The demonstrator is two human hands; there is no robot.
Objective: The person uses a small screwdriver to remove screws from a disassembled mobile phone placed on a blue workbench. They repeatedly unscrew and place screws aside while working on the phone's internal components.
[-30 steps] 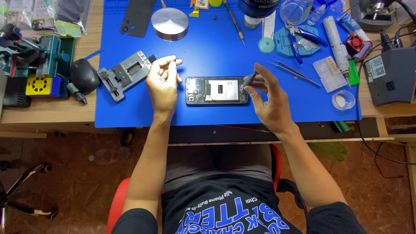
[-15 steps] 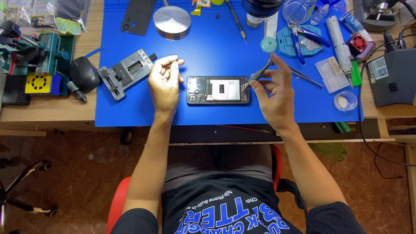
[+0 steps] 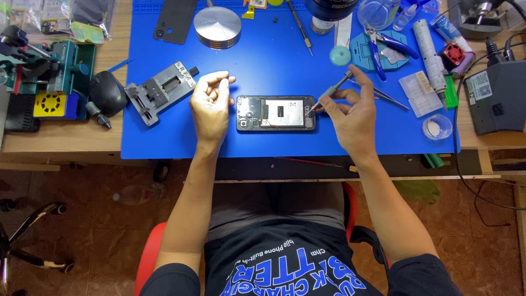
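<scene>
On the blue surface (image 3: 274, 60) I see the opened phone (image 3: 275, 113) at centre. At its 9 o'clock my left hand (image 3: 210, 107) curls loosely, holding nothing I can make out. At 3 o'clock, right hand (image 3: 350, 112) fingers pinch a screwdriver (image 3: 330, 92); its tip is hard to make out.

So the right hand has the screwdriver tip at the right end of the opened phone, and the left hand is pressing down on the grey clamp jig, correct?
Not quite. In the head view the left hand is not on the grey clamp jig; it rests on the blue mat at the opened phone's left end. The right hand does hold the screwdriver there.
</scene>
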